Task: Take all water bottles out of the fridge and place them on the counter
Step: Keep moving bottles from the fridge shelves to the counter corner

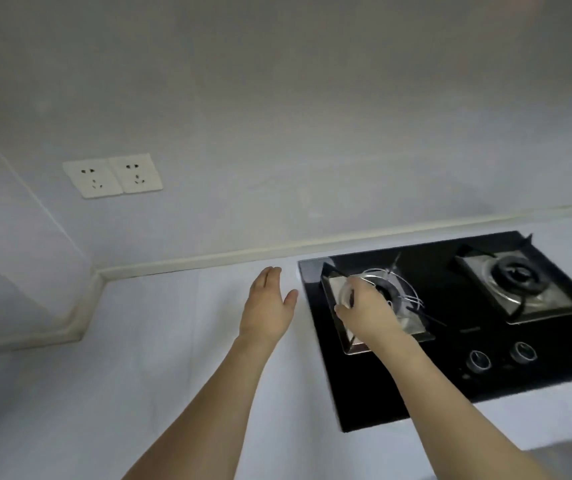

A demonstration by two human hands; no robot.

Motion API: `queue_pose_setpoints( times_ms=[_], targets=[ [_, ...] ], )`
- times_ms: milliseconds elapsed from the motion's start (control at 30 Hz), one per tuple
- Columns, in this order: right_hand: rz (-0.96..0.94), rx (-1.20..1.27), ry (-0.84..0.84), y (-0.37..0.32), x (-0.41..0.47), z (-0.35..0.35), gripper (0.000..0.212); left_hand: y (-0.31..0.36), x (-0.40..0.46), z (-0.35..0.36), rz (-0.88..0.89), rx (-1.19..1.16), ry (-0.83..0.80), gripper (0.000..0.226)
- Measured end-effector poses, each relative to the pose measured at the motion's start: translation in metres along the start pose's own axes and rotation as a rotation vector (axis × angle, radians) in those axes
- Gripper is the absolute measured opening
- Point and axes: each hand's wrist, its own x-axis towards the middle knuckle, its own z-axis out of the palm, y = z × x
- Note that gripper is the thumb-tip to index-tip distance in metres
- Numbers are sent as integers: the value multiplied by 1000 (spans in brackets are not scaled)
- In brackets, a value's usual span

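Smooth white counter [146, 341] — left hand [269, 306] flat, grip spread; right hand [367, 310] grip unclear.

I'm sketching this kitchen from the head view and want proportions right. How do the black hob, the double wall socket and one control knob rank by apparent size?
Largest to smallest as they look in the head view:
1. Black hob, by far.
2. Double wall socket.
3. One control knob.
The socket sits farther from the camera, so its true size against the knob is less sure.
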Motion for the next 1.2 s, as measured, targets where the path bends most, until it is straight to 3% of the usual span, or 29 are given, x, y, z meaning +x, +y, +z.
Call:
queue_pose_setpoints(
  times_ms=[67, 333, 533, 767, 1200],
  targets=[
    [28, 33, 72, 29, -8, -27, 28, 36, 2, 24, 75, 3, -37, 57],
    [238, 98, 280, 156, -67, -124, 65, 181, -14, 126, 355, 29, -234, 55],
    [359, 106, 502, 250, -123, -179, 62, 282, -58, 203, 551, 7, -339, 59],
    [495, 125, 612, 348, -203, -237, 61, 385, -127, 279, 736, -48, -447, 58],
    [668, 159, 847, 454, -327, -311, 54, 511, -232, 362, 1013, -82, -598, 54]
  ],
)
